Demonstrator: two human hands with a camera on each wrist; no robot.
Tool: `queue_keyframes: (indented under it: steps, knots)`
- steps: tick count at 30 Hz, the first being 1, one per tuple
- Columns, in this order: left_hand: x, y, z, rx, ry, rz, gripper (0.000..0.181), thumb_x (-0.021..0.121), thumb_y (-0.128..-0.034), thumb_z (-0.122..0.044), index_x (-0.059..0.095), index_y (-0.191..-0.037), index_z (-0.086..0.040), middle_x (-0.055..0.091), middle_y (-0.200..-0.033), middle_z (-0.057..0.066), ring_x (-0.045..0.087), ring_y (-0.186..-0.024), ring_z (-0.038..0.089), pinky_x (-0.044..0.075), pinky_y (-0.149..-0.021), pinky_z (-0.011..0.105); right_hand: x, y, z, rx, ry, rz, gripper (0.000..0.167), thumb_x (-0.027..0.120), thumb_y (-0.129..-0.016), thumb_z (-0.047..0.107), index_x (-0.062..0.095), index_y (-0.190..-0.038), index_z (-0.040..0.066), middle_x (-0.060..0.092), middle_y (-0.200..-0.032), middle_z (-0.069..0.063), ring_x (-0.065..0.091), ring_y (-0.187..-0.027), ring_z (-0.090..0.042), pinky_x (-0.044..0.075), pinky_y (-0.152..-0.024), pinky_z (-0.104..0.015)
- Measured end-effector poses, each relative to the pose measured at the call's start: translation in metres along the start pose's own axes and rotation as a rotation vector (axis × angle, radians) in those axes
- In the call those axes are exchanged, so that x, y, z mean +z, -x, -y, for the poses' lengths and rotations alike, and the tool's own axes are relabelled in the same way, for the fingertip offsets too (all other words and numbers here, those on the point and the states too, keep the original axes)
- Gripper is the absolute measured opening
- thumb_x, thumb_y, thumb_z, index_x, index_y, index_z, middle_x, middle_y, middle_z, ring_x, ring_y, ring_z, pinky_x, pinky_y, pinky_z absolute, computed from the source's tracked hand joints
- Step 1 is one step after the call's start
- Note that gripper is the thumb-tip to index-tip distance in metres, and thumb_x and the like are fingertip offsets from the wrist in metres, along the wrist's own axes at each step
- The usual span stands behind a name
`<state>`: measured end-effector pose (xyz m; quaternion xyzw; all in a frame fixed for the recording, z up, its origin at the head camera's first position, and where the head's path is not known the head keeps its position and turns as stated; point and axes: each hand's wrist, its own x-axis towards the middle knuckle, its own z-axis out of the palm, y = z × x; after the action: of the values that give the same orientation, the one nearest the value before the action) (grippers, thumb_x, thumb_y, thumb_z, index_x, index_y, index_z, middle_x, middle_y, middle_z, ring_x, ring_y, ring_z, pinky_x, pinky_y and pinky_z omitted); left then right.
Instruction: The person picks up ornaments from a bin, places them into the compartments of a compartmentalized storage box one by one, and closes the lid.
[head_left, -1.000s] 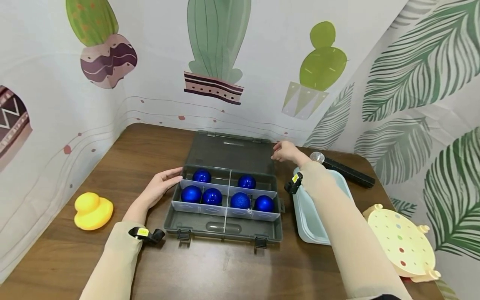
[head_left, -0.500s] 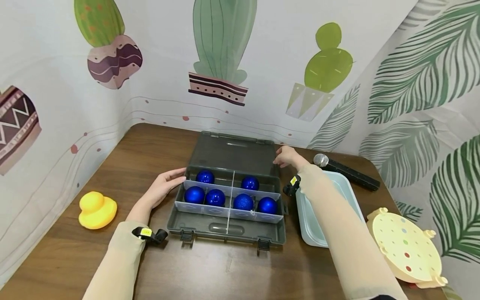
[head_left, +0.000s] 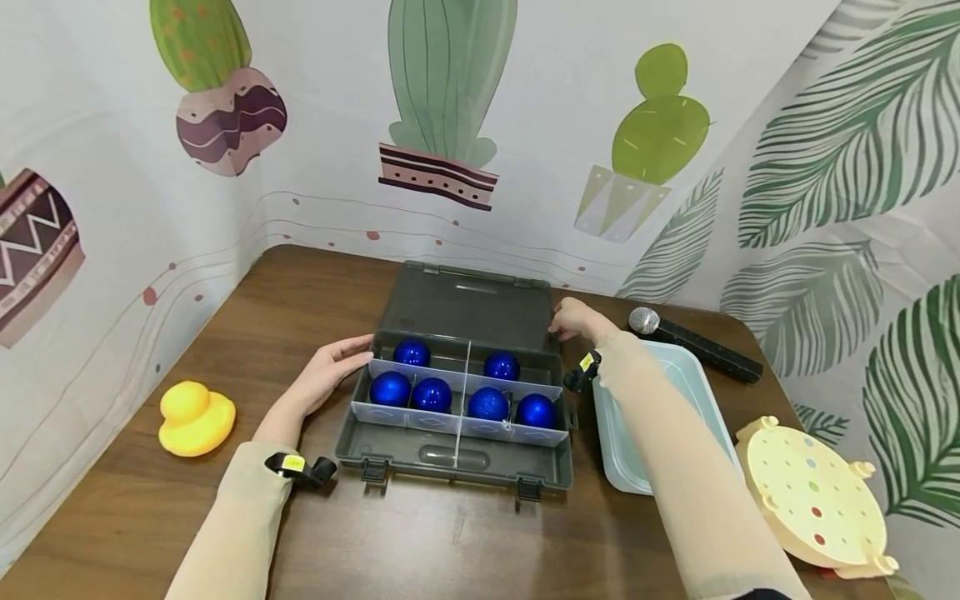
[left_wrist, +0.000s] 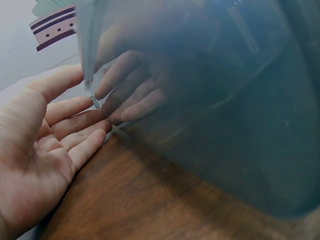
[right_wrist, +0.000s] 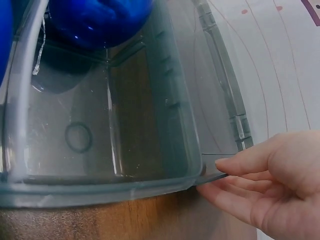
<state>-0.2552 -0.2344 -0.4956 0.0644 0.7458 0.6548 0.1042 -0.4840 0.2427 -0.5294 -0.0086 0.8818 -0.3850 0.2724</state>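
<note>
We find the head view bright, with pale glare toward the near edge of the desk (head_left: 420,546); both wrist views look dimmer, the box (left_wrist: 240,135) softly blurred in the left.

Here's the smoky grey, see-through case (head_left: 390,450), wide open on the table (head_left: 330,550), its lid (head_left: 467,308) laid back on the far side! Two dark latches (head_left: 528,490) dangle along the near edge. And look at the six blue balls (head_left: 432,395): two in the back row, one on each side of the clear divider (head_left: 458,429), and four in the middle row, two a side, one of them glittery. Over on the left, the left hand (head_left: 322,375) is at the case's side, fingers extended. On the right, the right hand (head_left: 576,318) has the lid's edge between thumb and fingers!
</note>
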Motion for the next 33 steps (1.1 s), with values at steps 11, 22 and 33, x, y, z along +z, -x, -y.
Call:
queue_keyframes:
  steps: [11, 22, 33]
  knots:
    - [0.0, -0.001, 0.002, 0.007, -0.003, -0.002, 0.058, 0.059, -0.0987, -0.022, 0.04, -0.146, 0.004, 0.041, -0.151, 0.022, 0.038, -0.138, 0.034, 0.042, -0.094, 0.008, 0.021, 0.075, 0.056, 0.014, 0.062, -0.078, 0.062, 0.055, -0.089, -0.01, 0.026, -0.143, -0.02, 0.039, -0.142, -0.035, 0.059, -0.111, -0.034, 0.057, -0.085, -0.033]
    - [-0.001, -0.001, 0.001, -0.002, -0.01, 0.0, 0.058, 0.06, -0.0985, -0.024, 0.04, -0.146, 0.003, 0.041, -0.151, 0.021, 0.038, -0.139, 0.034, 0.042, -0.097, 0.01, 0.014, 0.065, 0.047, -0.083, -0.003, -0.111, 0.068, 0.066, -0.086, -0.006, 0.029, -0.142, -0.019, 0.05, -0.132, -0.033, 0.066, -0.103, -0.035, 0.059, -0.08, -0.039]
    - [-0.001, 0.0, 0.001, -0.002, -0.007, 0.004, 0.058, 0.059, -0.0991, -0.022, 0.039, -0.147, 0.004, 0.039, -0.152, 0.02, 0.042, -0.135, 0.024, 0.041, -0.095, 0.007, 0.018, 0.144, 0.092, -0.147, -0.013, -0.204, 0.063, 0.06, -0.09, -0.006, 0.029, -0.144, -0.016, 0.042, -0.138, -0.032, 0.049, -0.118, -0.033, 0.054, -0.091, -0.031]
